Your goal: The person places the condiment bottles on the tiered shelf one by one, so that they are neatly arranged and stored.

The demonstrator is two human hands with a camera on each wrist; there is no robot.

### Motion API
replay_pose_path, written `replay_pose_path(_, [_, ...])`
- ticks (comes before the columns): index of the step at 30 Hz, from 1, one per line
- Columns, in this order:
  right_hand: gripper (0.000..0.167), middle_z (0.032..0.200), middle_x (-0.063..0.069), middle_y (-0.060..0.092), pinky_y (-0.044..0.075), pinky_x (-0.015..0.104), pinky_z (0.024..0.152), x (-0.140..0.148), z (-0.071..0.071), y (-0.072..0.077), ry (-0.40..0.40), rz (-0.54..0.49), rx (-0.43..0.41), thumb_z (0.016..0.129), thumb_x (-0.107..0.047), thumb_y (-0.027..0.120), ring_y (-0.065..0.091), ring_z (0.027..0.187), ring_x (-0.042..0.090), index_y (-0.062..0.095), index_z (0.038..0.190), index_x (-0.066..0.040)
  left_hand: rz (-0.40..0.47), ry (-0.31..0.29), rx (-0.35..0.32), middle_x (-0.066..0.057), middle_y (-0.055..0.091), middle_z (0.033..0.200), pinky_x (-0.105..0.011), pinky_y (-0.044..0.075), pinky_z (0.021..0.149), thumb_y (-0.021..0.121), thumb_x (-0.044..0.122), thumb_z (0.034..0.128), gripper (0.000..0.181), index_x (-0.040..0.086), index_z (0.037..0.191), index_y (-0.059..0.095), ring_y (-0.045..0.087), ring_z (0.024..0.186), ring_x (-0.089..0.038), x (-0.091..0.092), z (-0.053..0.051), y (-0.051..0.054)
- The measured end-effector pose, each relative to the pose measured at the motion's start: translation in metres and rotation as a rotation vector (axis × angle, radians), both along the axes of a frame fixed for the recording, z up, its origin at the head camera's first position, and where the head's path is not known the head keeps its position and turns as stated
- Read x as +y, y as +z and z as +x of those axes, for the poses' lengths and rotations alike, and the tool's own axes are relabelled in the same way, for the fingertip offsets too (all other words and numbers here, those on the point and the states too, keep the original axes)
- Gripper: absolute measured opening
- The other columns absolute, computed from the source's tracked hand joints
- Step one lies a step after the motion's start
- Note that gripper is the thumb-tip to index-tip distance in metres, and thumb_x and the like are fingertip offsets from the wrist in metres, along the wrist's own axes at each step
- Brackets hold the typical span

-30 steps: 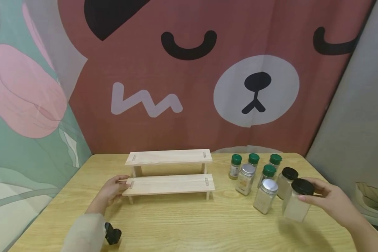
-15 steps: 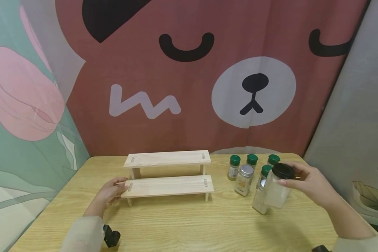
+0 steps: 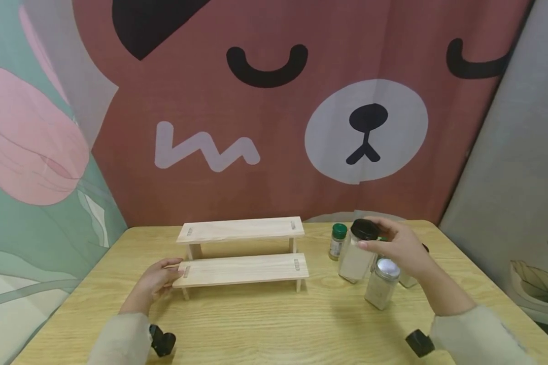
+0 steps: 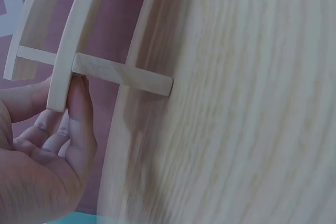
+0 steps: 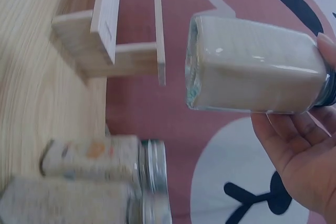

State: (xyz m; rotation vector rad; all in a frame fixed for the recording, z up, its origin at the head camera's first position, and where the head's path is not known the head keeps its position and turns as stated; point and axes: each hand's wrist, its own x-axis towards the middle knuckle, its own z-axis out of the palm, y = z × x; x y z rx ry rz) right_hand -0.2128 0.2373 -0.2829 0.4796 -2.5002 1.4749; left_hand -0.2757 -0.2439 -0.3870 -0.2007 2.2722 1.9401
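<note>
Towards the right edge of the worktop point(image 3: 255, 324), the right hand point(image 3: 399, 248) is hiding much of a jar point(image 3: 408, 281); a green cap point(image 3: 383, 240) is barely peeking out!

The person beside me reaches both arms forward, pale sleeves point(image 3: 122, 337) ending short of the bare wrists. The left arm point(image 3: 136, 301) points towards 1 o'clock, and the left hand point(image 3: 157, 279) sits at about 8 o'clock from the middle of the wearer's view, thumb and fingers pinched. The right arm point(image 3: 452, 291) slants towards 10 o'clock; the right hand point(image 3: 399, 247), at 4 o'clock, grips with thumb opposite fingers.
</note>
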Motion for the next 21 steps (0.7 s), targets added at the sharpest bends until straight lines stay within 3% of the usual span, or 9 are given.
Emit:
replay_pose_path(9, [0.048,0.104,0.011,0.052,0.045,0.030,0.070,-0.035,-0.030,0.001,0.101,-0.126,-0.033,0.075,-0.018,0.067,0.053,0.087,0.016,0.047,0.116,-0.002,0.013,0.021,-0.040,-0.006,0.051,0.093,-0.026,0.037,0.056,0.056,0.003,0.0802,0.053,-0.007,0.126,0.031,0.053,0.066,-0.012,-0.001,-0.001,0.001])
replay_pose_path(15, [0.045,0.099,0.010,0.055,0.045,0.031,0.069,-0.061,-0.046,0.003,0.172,-0.162,-0.012,0.074,-0.017,0.068,0.053,0.086,0.018,0.051,0.112,-0.002,0.010,0.000,-0.045,-0.004,0.053,0.092,-0.026,0.038,0.057,0.056,0.004,0.0806,0.053,-0.006,0.126,0.031,0.055,0.069,-0.011,-0.001,-0.004,0.001])
replay_pose_path(21, [0.045,0.098,0.009,0.057,0.044,0.033,0.072,-0.088,-0.057,0.005,0.222,-0.223,-0.054,0.072,-0.016,0.070,0.054,0.085,0.019,0.052,0.111,-0.001,0.030,0.001,-0.058,0.000,0.054,0.085,-0.027,0.040,0.057,0.056,0.002,0.0795,0.053,-0.006,0.125,0.031,0.054,0.068,-0.012,-0.003,-0.004,0.002])
